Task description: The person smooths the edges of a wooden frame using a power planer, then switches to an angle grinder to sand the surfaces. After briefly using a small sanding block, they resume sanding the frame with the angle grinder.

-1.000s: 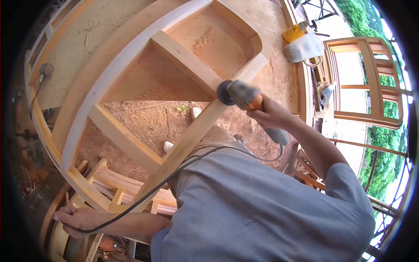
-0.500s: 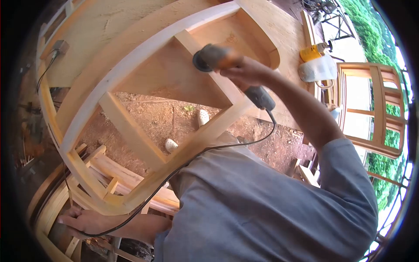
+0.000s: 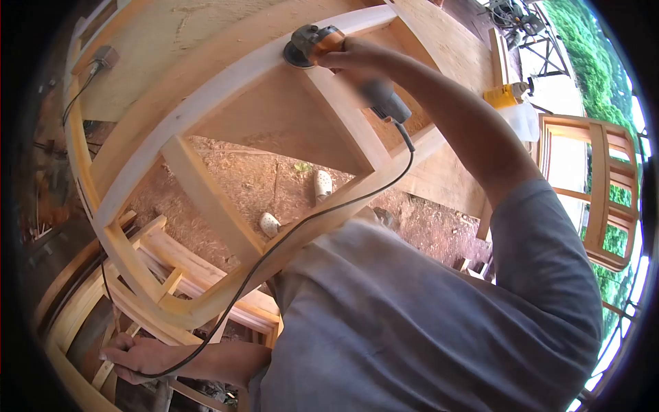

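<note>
My right hand (image 3: pixel 349 58) is closed around an orange and dark grey angle grinder (image 3: pixel 321 41). Its round disc lies on the curved top rail (image 3: pixel 233 84) of a pale wooden frame, where a crossbar (image 3: pixel 347 113) joins it. From the grinder's rear, a black power cord (image 3: pixel 329 209) runs over the frame's near rail and down to my left hand (image 3: pixel 141 355). That hand is low at the left, beside the frame's rounded corner, its fingers curled about the cord. Part of the grip is hidden from this angle.
The frame rests on a large plywood board (image 3: pixel 154 58). A wired box (image 3: pixel 105 58) sits at left. Wooden pieces (image 3: pixel 185 254) are stacked below. A yellow bottle (image 3: pixel 504 95) and translucent jug (image 3: pixel 525 122) stand at right, near a slatted wooden frame (image 3: pixel 600 182).
My right hand has moved the grinder up and left along the crossbar to the curved rail. The cord has shifted with it; my left hand stays closed near the same place.
</note>
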A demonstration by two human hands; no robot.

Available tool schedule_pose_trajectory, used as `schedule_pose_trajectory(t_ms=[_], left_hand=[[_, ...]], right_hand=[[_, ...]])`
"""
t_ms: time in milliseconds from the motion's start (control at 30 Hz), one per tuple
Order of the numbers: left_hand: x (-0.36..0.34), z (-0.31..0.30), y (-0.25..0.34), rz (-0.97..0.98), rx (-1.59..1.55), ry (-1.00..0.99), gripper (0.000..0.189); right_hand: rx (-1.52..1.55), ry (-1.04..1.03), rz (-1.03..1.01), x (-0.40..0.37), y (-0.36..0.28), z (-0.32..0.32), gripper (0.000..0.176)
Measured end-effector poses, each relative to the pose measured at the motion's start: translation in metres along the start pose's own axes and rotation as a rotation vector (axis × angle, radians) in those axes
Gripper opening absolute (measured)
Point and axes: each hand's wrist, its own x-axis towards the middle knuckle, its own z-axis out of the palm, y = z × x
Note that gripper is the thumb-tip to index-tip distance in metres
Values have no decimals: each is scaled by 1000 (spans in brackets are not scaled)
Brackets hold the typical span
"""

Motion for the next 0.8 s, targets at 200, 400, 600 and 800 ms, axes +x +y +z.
schedule_pose_trajectory(t_ms=[200,400,600,800], left_hand=[[-3,12,2,24,5,-40,56],[-2,22,-2,13,-106,-144,56],[0,36,-11,1,-241,-145,54],[-4,33,-14,31,-245,-177,53]], right_hand=[[74,39,39,-79,50,32,49],[261,78,157,-173,67,51,42],[340,60,305,-235,65,73,43],[401,103,388,-287,73,88,44]])
